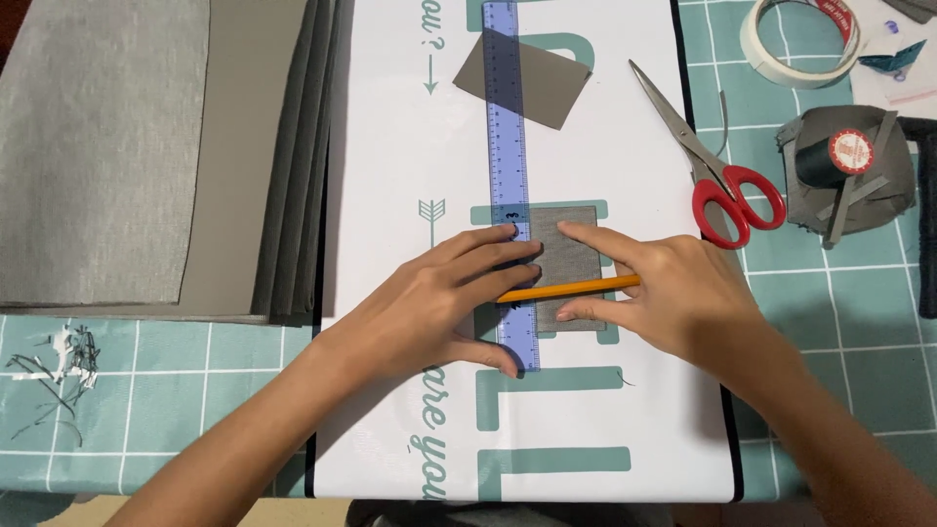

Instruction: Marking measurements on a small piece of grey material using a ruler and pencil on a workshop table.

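My left hand point(439, 307) presses flat on a blue see-through ruler point(509, 146) that runs up the middle of a white printed sheet point(390, 176). Under the ruler's lower part lies a small grey fabric piece point(571, 256). My right hand point(673, 293) holds an orange pencil point(576, 287), its tip against the ruler's right edge, with fingers spread on the fabric. A second grey fabric piece point(551, 83) lies under the ruler's upper part.
Red-handled scissors point(727, 190) lie to the right of the sheet. A tape roll point(802, 39) sits at the top right, and a pile of grey scraps with a black thread spool point(844, 166) below it. Stacked grey fabric sheets point(146, 156) fill the left. A teal checked cloth point(849, 322) covers the table.
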